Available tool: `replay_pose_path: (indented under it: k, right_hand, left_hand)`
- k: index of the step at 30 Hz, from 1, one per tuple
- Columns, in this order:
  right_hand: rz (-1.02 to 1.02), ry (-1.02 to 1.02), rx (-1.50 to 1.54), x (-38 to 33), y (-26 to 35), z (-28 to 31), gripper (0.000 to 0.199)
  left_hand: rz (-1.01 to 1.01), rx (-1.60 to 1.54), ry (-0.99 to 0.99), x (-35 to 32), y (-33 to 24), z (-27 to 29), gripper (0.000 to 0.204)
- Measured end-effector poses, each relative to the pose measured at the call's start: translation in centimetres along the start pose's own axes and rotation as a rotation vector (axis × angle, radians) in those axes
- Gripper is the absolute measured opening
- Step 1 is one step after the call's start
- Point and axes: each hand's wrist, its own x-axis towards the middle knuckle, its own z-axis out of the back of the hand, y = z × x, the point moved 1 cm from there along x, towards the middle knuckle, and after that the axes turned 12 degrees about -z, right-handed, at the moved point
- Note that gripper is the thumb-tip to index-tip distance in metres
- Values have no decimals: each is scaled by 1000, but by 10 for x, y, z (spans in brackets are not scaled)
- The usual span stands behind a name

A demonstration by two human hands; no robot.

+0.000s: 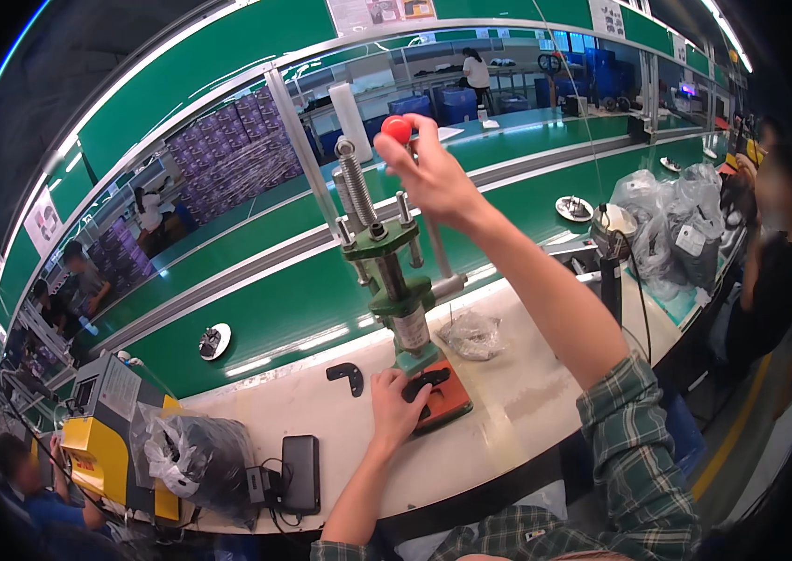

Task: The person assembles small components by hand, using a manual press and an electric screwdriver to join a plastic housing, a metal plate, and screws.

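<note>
A green arbor press (394, 306) stands on the bench in front of me. My right hand (435, 179) is raised at the top of its lever, fingers and thumb closed round the red ball knob (397, 129). Down at the press's orange base (453, 396), my left hand (393, 408) holds a small black curved part (428, 380) under the ram, its fingertips partly hidden by the part. A similar black bent part (346, 378) lies on the bench left of the press.
Right of the press lies a clear plastic bag (472, 335). A black power bank-like box (300, 473), a bagged bundle (198, 458) and a yellow-grey machine (104, 439) stand at left. Behind runs a green conveyor (270, 337) carrying white dishes (215, 342). A co-worker (770, 252) is at right.
</note>
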Motion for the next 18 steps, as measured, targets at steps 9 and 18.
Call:
replay_pose_path:
  k: [9, 18]
  right_hand:
    - [-423, 118, 403, 44, 14, -10, 36]
    - [-170, 108, 496, 15, 28, 3, 18]
  left_hand:
    - [15, -52, -7, 4, 1, -1, 33]
    - [62, -27, 38, 5, 3, 0, 31]
